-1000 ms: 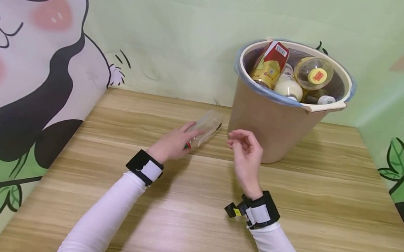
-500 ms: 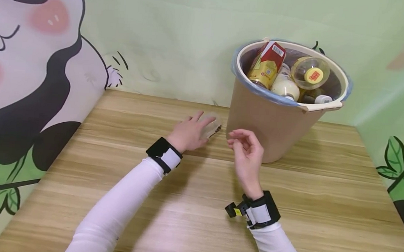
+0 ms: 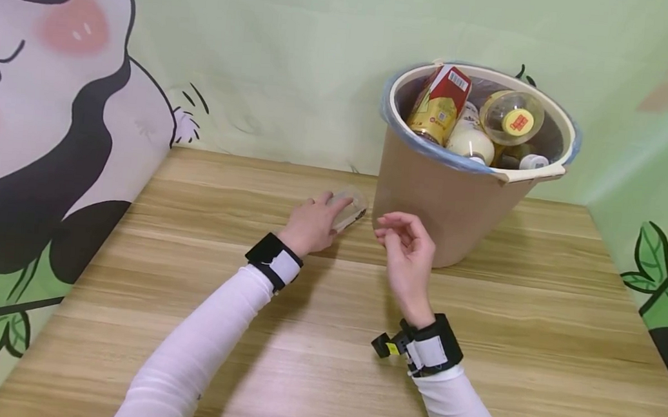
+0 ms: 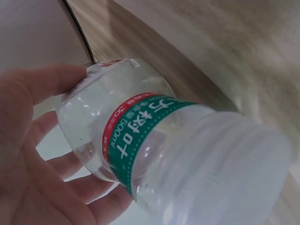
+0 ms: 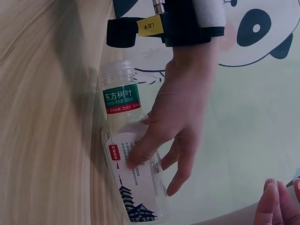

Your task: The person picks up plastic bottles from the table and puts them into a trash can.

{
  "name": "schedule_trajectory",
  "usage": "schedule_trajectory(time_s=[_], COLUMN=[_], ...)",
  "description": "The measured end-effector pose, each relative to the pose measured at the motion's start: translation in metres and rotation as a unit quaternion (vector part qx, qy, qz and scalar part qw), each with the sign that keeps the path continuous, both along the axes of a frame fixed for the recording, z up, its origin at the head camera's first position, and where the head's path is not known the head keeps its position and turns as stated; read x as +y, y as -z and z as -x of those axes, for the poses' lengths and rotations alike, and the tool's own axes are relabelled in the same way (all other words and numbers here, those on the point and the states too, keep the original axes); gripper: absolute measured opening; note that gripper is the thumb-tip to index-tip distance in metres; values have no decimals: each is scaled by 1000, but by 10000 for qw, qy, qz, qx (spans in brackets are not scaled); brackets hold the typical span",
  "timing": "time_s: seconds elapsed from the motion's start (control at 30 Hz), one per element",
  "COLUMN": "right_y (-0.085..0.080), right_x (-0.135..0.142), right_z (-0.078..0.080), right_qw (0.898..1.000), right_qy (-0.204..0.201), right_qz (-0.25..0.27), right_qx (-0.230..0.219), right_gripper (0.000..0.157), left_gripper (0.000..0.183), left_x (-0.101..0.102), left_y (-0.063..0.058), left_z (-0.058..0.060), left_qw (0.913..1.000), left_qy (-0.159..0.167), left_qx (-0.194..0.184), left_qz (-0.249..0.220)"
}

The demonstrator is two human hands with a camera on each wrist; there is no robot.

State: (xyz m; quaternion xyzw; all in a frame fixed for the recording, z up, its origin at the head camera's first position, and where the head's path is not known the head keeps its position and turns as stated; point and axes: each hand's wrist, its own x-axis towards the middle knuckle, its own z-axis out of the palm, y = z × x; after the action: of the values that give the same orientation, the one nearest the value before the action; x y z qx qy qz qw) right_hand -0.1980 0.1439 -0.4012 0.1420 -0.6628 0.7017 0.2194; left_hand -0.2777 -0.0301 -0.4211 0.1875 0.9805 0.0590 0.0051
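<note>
Nearest the person, the right hand [image 3: 406,255] hangs above the middle of the wooden table [image 3: 311,362], fingers loosely curled toward the palm and holding nothing. Just beyond it and to its left, the left hand [image 3: 311,223] lies over a clear plastic bottle [image 3: 350,208] that rests on its side on the tabletop, toward the far edge. From the right wrist view, the thumb and fingers [image 5: 140,152] press on the bottle's body [image 5: 133,178] below the green and red neck label; the bottle looks empty and has no cap. The left wrist view shows the fingers cupped round the clear wall behind that label [image 4: 136,136], so the hold looks like a partial wrap, not a full clasp. Past the bottle, close but apart from it, stands a beige bin [image 3: 445,203] with a blue liner at its rim, already filled with a red and yellow carton [image 3: 439,103] and several bottles [image 3: 511,117].

To grip well, I judge the fingers should close fully round the body's middle, gently, since thin empty plastic buckles and rolls easily.
</note>
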Motion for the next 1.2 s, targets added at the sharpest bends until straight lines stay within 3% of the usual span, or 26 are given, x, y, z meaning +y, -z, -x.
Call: schedule_trajectory(time_s=[0.2, 0.37, 0.5, 0.63, 0.83, 1.1, 1.2], right_y=[0, 0, 1, 1, 2, 3, 4], right_x=[-1, -1, 0, 0, 0, -1, -1], right_z=[1, 0, 0, 1, 2, 2, 2], right_qw=[10000, 10000, 10000, 9999, 9999, 9997, 9996], right_qy=[3, 5, 0, 8, 19, -27, -27], right_qz=[-15, -44, -52, -64, -93, -123, -185], right_qx=[-5, -30, -68, -88, -130, -200, -211], right_gripper=[22, 22, 22, 22, 22, 22, 23], left_gripper=[74, 77, 79, 80, 77, 78, 78], left_x=[-4, -10, -17, -20, -22, -14, -9], left_y=[3, 2, -5, -15, -22, -23, -34], left_z=[-2, -8, -17, -26, -41, -53, -61], left_qw=[9992, 9947, 9828, 9624, 9204, 8222, 8071], left_qy=[57, 106, 16, -26, -110, -262, -202], left_qx=[225, 369, 501, 671, 907, 350, 198], left_qz=[-332, -953, -1777, -2633, -3802, -5676, -5898])
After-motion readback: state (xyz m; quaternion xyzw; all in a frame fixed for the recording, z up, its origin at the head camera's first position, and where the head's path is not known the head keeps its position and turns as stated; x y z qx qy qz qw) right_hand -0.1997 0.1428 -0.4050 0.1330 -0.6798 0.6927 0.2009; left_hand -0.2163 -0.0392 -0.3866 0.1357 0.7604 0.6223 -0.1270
